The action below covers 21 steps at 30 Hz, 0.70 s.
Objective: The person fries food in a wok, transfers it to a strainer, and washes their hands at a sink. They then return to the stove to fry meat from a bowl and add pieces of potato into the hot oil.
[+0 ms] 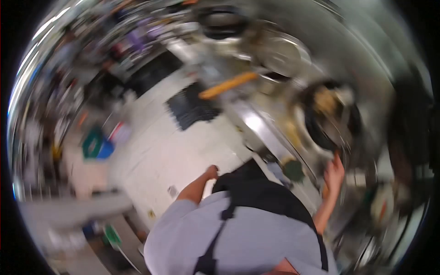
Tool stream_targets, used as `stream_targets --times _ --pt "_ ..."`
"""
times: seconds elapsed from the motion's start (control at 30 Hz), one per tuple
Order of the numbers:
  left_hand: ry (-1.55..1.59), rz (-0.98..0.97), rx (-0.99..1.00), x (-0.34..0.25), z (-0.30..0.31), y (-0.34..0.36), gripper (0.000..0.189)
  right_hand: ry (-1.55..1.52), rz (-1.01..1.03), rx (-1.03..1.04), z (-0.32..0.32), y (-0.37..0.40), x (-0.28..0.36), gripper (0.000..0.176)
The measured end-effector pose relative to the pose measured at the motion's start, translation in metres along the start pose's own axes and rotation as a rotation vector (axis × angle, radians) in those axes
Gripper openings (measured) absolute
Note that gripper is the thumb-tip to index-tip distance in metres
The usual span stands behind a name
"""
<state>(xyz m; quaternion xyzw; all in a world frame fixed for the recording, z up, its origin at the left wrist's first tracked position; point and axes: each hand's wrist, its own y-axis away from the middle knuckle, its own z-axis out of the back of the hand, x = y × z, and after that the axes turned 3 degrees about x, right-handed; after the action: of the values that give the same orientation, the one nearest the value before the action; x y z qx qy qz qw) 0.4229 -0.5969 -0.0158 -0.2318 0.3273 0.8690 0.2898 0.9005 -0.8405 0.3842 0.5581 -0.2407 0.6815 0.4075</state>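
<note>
The whole view is smeared by motion. On the right, my right hand [335,175] is closed at the near edge of a dark wok [315,126]. It seems wrapped round the handle of a metal cooking utensil [337,130], whose working end lies in the wok; its exact kind is blurred. Light brown food [326,100] sits in the wok beside the utensil. My left hand [211,172] hangs low beside my black apron [256,195], over the floor and away from the stove. Its fingers are too small and blurred to read.
Farther along the steel cooking counter [256,121] are a round metal pan [284,55] and another dark pan [222,22]. A wooden handle [229,85] juts over the counter edge toward the aisle. Dark mats [192,105] lie on the pale floor [156,160]. Green and blue containers [94,143] stand left.
</note>
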Motion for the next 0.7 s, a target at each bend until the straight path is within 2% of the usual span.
stream_targets --times 0.03,0.07,0.13,0.23,0.33,0.4,0.5,0.6,0.67,0.7 --pt "0.244 0.136 0.209 -0.006 0.013 -0.014 0.034 -0.01 -0.023 0.0 0.004 0.01 0.006 0.049" --pt "0.518 0.318 0.257 -0.025 0.027 -0.017 0.031 -0.019 -0.046 -0.001 0.009 0.02 0.013 0.049" --pt "0.698 0.346 0.279 -0.034 0.033 -0.029 0.028 -0.013 -0.044 -0.079 0.012 0.041 0.016 0.05" --pt "0.477 0.267 0.341 -0.064 0.055 -0.022 0.022 0.042 -0.085 -0.133 0.013 0.079 0.033 0.051" --pt "0.327 0.134 0.394 -0.059 0.065 -0.02 0.014 0.147 -0.024 -0.151 0.012 0.09 0.007 0.053" --pt "0.177 0.075 0.387 -0.049 0.059 -0.028 0.012 0.071 -0.122 -0.128 0.009 0.104 0.022 0.054" --pt "0.263 0.162 0.426 -0.066 0.07 -0.03 0.017 -0.166 -0.129 -0.095 0.006 0.1 0.017 0.056" --pt "0.298 0.229 0.459 -0.09 0.079 -0.038 0.019 0.042 -0.055 -0.146 -0.004 0.091 0.022 0.057" --pt "0.33 0.239 0.452 -0.095 0.078 -0.045 0.019 0.224 0.121 -0.205 0.0 0.078 -0.002 0.056" --pt "0.362 0.229 0.441 -0.096 0.076 -0.047 0.018 0.264 0.144 -0.208 0.003 0.076 -0.013 0.056"
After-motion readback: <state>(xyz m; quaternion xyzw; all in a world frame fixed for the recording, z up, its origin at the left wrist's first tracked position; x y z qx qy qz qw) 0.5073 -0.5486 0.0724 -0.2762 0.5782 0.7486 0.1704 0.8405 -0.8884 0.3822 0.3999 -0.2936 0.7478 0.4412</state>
